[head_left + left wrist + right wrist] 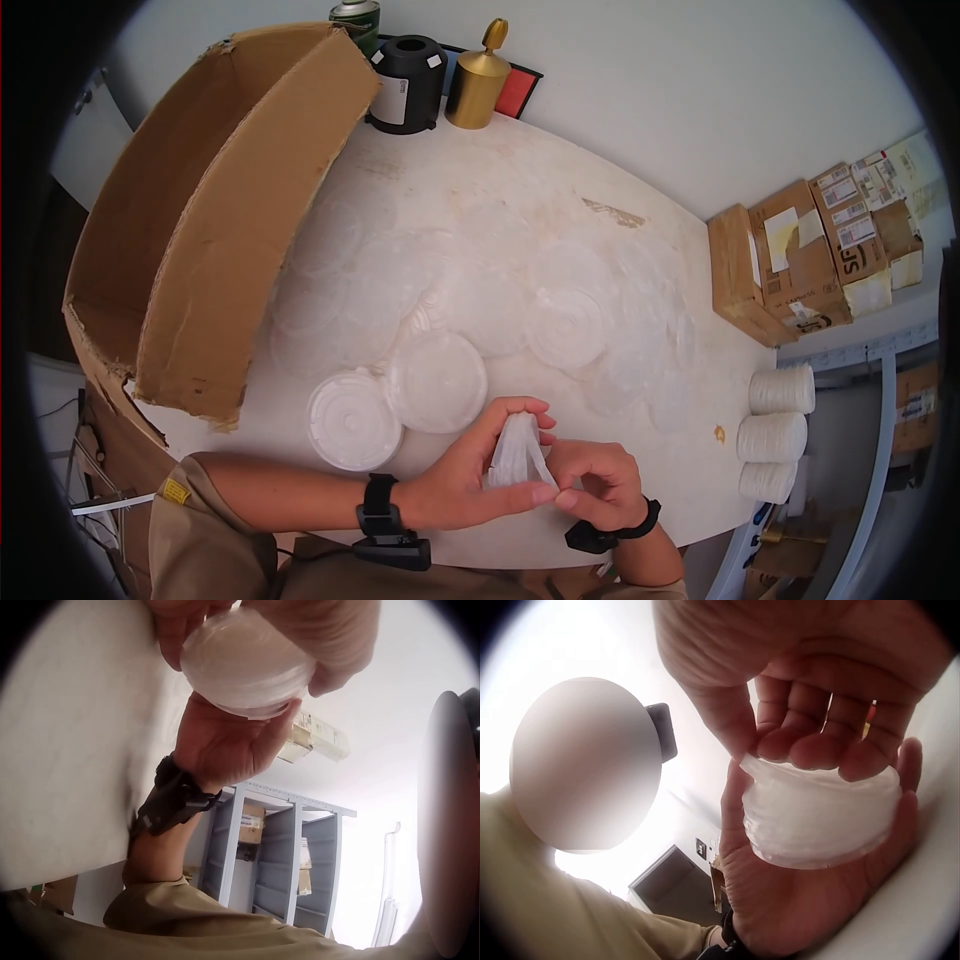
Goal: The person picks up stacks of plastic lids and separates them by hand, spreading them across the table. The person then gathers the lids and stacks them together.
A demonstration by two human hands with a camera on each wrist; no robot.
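Note:
In the head view, my left hand (462, 485) grips a bundle of thin translucent plastic discs (513, 455) above the table's front edge, thumb on one side and fingers around the other. Thumb and fingertips of my right hand (605, 485) pinch the rim beside the left thumb tip. The right wrist view has the discs (821, 817) cradled by the left hand (787, 900), under the curled fingers of the right hand (802, 667). From the left wrist, the discs (247, 660) appear between the left hand (322, 637) and right hand (225, 746).
Translucent discs (480, 300) lie spread over the white table (660, 475). Two round white stacks (355, 420) sit left of the hands. A long cardboard box (245, 230) stands at left, black and gold containers (478, 90) behind, white rolls (772, 438) and cartons (800, 260) at right.

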